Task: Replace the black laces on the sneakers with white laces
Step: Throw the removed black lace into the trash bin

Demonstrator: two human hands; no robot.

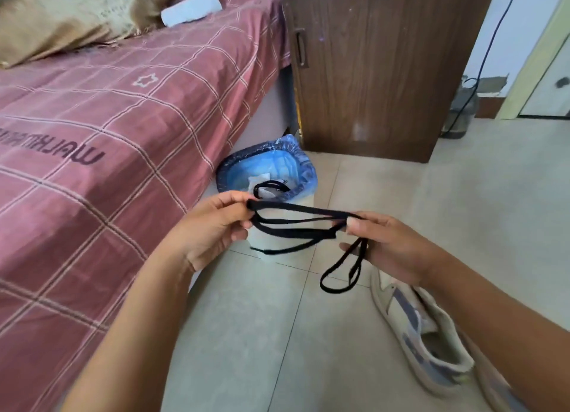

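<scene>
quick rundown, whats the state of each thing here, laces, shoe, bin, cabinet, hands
black lace: out of the shoe, folded in loops, held between both hands above the floor
second black lace: lying in the bin
sneaker: on the floor, no lace visible in it
bin: open, blue liner, paper inside
cabinet: door closed
left hand: pinches one end of the loops
right hand: pinches the other end
</scene>
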